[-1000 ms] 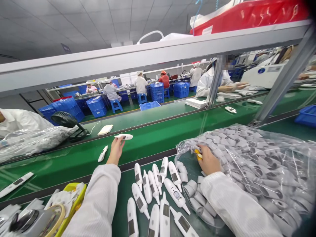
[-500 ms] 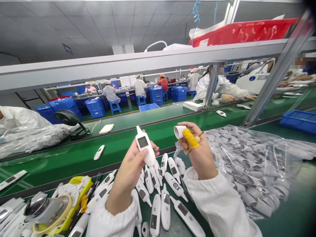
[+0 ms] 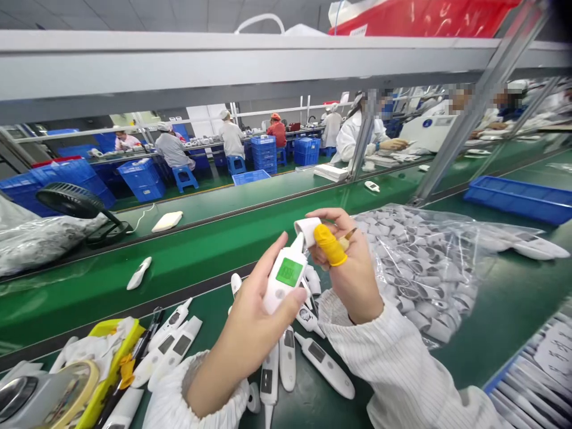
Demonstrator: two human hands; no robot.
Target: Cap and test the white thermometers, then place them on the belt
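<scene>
A white thermometer (image 3: pixel 286 275) with a lit green screen is gripped in my left hand (image 3: pixel 257 319), its thin tip pointing up and right. My right hand (image 3: pixel 346 262), with a yellow cover on one finger, pinches a short white cap (image 3: pixel 307 231). The thermometer's tip is at the cap's open end; whether they touch is unclear. Several more white thermometers (image 3: pixel 326 364) lie on the green table below my hands. Beside my right hand, a clear bag (image 3: pixel 415 262) is full of similar caps.
A yellow tray (image 3: pixel 100 390) with tape and cloth sits at the lower left. A black fan (image 3: pixel 74 202) and a white block (image 3: pixel 167 221) stand beyond the green belt (image 3: pixel 187 250). At right are a blue tray (image 3: pixel 521 196) and a slanted metal post (image 3: pixel 473 113). Co-workers sit farther back.
My left hand has moved right and the thermometer's tip has come up to the cap. Its screen has turned from dark to green. The camera view has shifted down and right.
</scene>
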